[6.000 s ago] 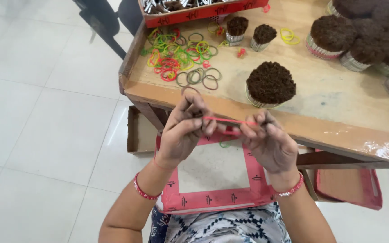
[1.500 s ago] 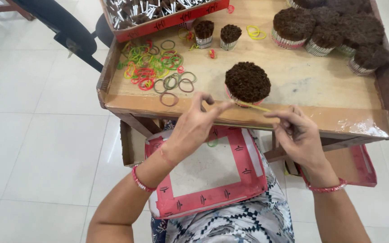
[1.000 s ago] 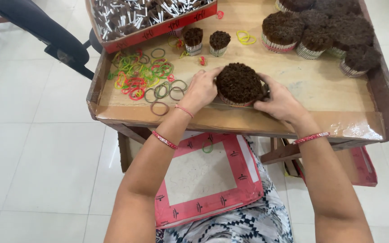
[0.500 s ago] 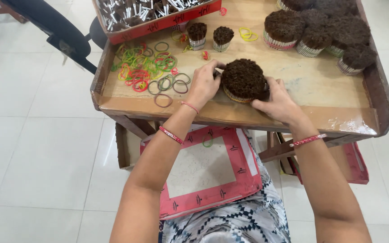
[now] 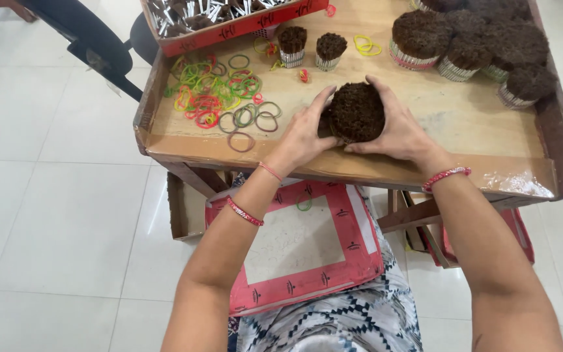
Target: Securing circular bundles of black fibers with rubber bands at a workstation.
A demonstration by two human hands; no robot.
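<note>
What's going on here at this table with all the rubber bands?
A person sits at a wooden tray table with both hands around a round, dark brown bundle: left hand on one side, right hand on the other. Loose coloured rubber bands lie to the left, more finished bundles sit at the far right, and a red-edged tray rests on the lap.

Both palms are covering the sides of the brown round bundle [image 5: 358,111], the left hand [image 5: 304,133] and right hand [image 5: 399,130] hiding its wrapping and base. The red tray [image 5: 229,29] of silvery sticks is running off the top edge (its contents too small to tell apart). The far bundles [image 5: 483,45] are getting cropped at the top right, and the person's elbows are leaving the bottom edge.
</note>
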